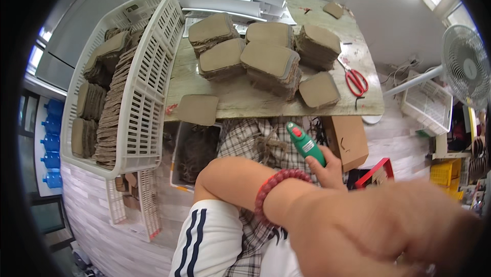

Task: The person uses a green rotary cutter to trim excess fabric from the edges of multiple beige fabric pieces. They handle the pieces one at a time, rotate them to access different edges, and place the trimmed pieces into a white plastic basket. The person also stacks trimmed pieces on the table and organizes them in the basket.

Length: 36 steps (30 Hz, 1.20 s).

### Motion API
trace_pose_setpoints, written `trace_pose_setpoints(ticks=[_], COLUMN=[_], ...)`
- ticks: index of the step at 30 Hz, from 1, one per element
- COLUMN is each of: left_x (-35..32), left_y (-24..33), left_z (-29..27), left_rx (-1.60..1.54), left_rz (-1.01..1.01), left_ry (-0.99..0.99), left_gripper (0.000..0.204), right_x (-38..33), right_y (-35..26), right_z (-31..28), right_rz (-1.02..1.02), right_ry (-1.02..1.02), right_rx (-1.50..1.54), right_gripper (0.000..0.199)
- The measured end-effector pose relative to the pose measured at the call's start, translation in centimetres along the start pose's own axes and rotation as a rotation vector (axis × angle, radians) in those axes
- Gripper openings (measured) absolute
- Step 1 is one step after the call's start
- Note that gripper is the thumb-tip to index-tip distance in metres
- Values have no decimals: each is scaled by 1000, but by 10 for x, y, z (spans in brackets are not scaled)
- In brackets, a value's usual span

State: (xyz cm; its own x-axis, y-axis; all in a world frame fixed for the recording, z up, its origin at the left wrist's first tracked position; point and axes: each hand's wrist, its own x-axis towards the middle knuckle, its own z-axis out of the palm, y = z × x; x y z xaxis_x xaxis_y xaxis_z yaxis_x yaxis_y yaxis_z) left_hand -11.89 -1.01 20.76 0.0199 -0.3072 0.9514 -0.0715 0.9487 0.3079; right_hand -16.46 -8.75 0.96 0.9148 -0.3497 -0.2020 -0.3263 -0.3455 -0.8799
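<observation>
My right hand is wrapped round a green handheld power tool with a red button, in front of the table's near edge. My left arm, with a dark red bead bracelet, crosses in front of me. The left hand is raised close to the camera at the lower right, large and blurred, and its fingers cannot be made out. Beyond the tool, several stacks of brown rounded fabric pads stand on the table. A single pad lies at the near left edge. Loose brown fibres rest on checked cloth over my lap.
A white slatted crate of pads stands at the left. Red-handled scissors lie at the table's right. Below are a bin of dark scraps, a cardboard box and a red tray. A fan stands at the far right.
</observation>
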Motion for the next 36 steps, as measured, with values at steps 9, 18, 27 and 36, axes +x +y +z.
trace_pose_setpoints(ticks=[9,18,27,36], left_x=[-24,-22,-8,-156], left_y=[23,39,32,19], left_z=[-12,-17,-65,-316], left_rx=[-46,15,200,1628], left_rz=[25,17,-68,-917], left_ry=[-19,1,22,-79], left_gripper=[22,22,23,30], right_x=[-3,-3,-6,-5], right_y=[-12,-15,-6,-9], right_z=[4,9,7,-8], right_rz=[-32,-121,-35,-111], right_ry=[-5,-42,-13,30], right_rx=[-15,-84,-59,-39], right_gripper=[43,43,44,45])
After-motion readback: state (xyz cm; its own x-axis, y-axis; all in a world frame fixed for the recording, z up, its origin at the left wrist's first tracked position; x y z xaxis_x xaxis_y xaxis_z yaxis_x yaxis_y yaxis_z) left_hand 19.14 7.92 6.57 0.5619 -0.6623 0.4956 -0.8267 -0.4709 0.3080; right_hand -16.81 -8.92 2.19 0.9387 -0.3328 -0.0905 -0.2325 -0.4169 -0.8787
